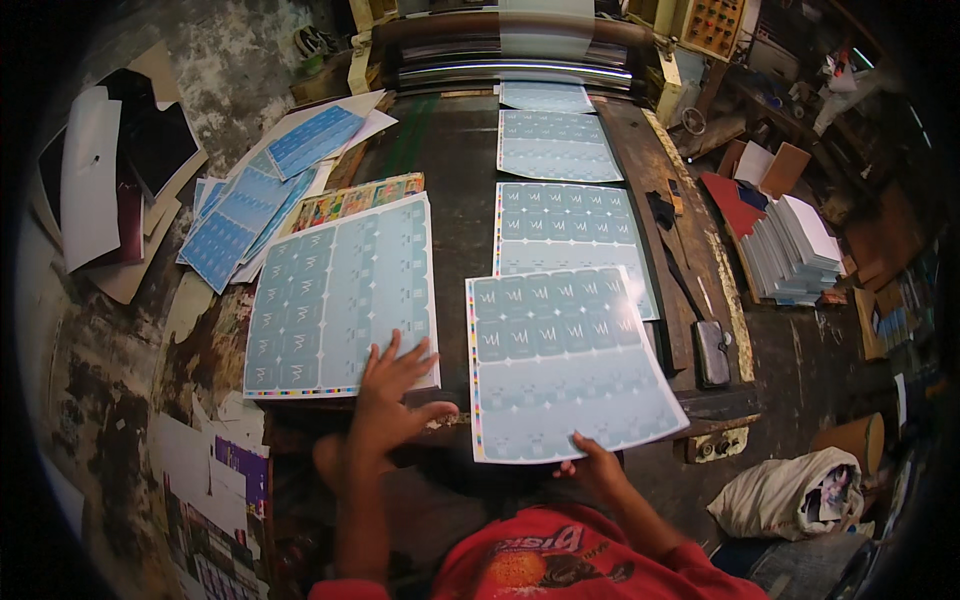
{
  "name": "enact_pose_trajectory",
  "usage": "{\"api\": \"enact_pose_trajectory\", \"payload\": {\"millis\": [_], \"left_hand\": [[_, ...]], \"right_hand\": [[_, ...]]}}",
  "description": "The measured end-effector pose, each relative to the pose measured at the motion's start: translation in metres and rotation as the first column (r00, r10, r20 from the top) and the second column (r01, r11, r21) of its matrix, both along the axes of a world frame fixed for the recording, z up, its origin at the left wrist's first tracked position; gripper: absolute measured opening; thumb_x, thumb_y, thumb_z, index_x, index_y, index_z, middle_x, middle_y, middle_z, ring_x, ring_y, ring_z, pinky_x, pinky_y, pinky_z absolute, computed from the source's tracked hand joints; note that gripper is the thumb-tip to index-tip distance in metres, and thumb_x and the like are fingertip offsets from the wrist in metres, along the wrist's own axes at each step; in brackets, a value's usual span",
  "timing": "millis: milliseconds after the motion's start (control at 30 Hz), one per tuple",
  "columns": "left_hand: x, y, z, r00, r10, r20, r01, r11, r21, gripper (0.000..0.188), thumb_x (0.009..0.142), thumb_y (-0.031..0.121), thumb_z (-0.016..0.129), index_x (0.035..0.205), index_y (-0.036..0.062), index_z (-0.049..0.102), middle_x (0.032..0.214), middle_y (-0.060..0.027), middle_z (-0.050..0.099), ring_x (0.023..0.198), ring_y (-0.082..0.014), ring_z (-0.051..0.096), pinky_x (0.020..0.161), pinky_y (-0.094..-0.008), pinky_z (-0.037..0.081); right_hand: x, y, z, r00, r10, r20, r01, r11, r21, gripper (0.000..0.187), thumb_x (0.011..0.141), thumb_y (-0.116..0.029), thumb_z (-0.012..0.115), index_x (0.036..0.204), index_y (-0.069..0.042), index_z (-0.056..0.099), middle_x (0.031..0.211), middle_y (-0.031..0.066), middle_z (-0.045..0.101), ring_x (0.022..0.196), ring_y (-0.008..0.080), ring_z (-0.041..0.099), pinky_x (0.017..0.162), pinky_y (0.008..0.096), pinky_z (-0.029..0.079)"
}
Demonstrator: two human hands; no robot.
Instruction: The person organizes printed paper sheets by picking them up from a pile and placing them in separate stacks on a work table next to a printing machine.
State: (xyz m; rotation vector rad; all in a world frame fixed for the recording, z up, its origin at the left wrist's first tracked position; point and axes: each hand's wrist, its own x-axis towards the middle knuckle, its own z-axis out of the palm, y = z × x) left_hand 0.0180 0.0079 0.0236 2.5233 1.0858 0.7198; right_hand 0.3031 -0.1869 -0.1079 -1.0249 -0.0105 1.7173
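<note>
Gripping a sheet [565,352] with the right hand [598,467], right of the middle of its near side, over the bench's [450,150] near edge and partly beyond it. Spreading the left hand [393,382], well apart from the right, over the near right corner of the stack [340,295]; cannot tell if pressing. As for the sheet, likely light, thin, bendy and easily creased: best held by the white margins. Turned with its darker half toward the bench's far edge. Looking nearly square, with no sure long axis.
</note>
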Motion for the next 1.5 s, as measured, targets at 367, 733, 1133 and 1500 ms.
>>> {"api": "enact_pose_trajectory", "payload": {"millis": [367,733,1133,1500], "left_hand": [[-0.022,0.015,-0.018,0.968,0.164,0.188,-0.118,0.965,-0.234,0.041,0.075,0.026,0.081,0.111,0.0087,0.071,0.118,-0.0082,0.068,0.129,-0.0304,0.051,0.112,-0.0482,0.031],[-0.001,0.001,-0.029,0.831,0.471,0.295,-0.376,0.868,-0.326,0.042,0.101,0.034,0.049,0.108,-0.0016,0.069,0.111,-0.0207,0.068,0.114,-0.0331,0.06,0.108,-0.0404,0.036],[0.008,-0.031,-0.014,0.776,0.43,0.461,-0.31,0.897,-0.314,0.032,0.1,0.026,0.05,0.095,0.0018,0.07,0.094,-0.0117,0.071,0.093,-0.0249,0.066,0.099,-0.0413,0.041],[0.015,-0.054,-0.003,0.939,-0.216,0.267,0.266,0.95,-0.166,0.026,0.084,0.032,0.073,0.101,0.0125,0.072,0.116,-0.0053,0.069,0.123,-0.0308,0.056,0.11,-0.0552,0.03]], "right_hand": [[-0.026,-0.068,-0.001,0.99,-0.103,-0.093,0.098,0.993,-0.065,0.044,0.098,-0.032,0.051,0.124,0.004,0.044,0.089,0.0217,0.064,0.072,0.0276,0.061,0.077,0.0391,0.05],[-0.001,0.013,-0.001,0.981,-0.164,0.102,0.161,0.986,0.034,0.065,0.099,-0.054,0.035,0.12,0.007,0.047,0.094,0.0207,0.065,0.079,0.0248,0.062,0.087,0.043,0.049],[-0.002,0.052,0.003,0.955,-0.295,0.041,0.285,0.945,0.159,0.048,0.097,-0.054,0.043,0.124,-0.015,0.048,0.124,0.016,0.058,0.09,0.0244,0.062,0.082,0.0452,0.052],[0.013,0.008,0.014,0.984,-0.11,0.137,0.089,0.984,0.155,0.049,0.088,-0.026,0.063,0.126,-0.001,0.047,0.108,0.0107,0.061,0.082,0.0224,0.063,0.073,0.0368,0.052]]}}
